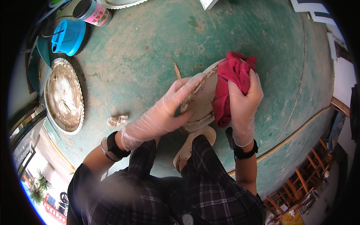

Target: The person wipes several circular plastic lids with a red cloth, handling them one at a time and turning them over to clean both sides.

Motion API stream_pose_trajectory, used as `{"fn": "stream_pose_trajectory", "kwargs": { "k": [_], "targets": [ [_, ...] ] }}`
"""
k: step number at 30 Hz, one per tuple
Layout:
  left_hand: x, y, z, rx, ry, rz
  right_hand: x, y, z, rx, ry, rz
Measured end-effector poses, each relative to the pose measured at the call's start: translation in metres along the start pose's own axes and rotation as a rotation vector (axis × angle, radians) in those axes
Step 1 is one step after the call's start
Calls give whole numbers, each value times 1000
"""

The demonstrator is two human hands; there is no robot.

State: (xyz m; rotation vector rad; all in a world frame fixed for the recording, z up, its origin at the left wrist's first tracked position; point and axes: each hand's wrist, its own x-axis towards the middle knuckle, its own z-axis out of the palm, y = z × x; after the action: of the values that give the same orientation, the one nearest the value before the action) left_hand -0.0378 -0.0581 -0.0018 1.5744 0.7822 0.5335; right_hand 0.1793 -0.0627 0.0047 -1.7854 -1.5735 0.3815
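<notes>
A dirt-stained white plastic saucer (204, 99) is held tilted above the green floor, near my feet. My left hand (175, 102), in a clear disposable glove, grips the saucer's left rim, fingers along its far side and thumb towards the inner face. Bunched in my gloved right hand (246, 98) is a red cloth (234, 74), which hangs over the saucer's right side and hides that part of the rim. Brown dirt clings to the visible edge and speckles the inside.
Another dirty saucer with a scalloped rim (64, 97) lies on the left. Beyond it stand a blue plastic appliance (70, 37) and a labelled canister (92, 13). A crumpled scrap (117, 121) and a dry leaf (177, 71) lie on the floor (135, 59). Wooden furniture frames (299, 180) are at lower right.
</notes>
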Motion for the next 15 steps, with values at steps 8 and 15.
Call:
{"fn": "stream_pose_trajectory", "kwargs": {
  "k": [8, 15],
  "targets": [
    [6, -5, -4, -13, 134, 23, 9, 1, 0, -9, 52, 31],
    [11, -8, -6, -104, 120, 7, -12, -32, 3, 82, -147, -99]
  ]
}}
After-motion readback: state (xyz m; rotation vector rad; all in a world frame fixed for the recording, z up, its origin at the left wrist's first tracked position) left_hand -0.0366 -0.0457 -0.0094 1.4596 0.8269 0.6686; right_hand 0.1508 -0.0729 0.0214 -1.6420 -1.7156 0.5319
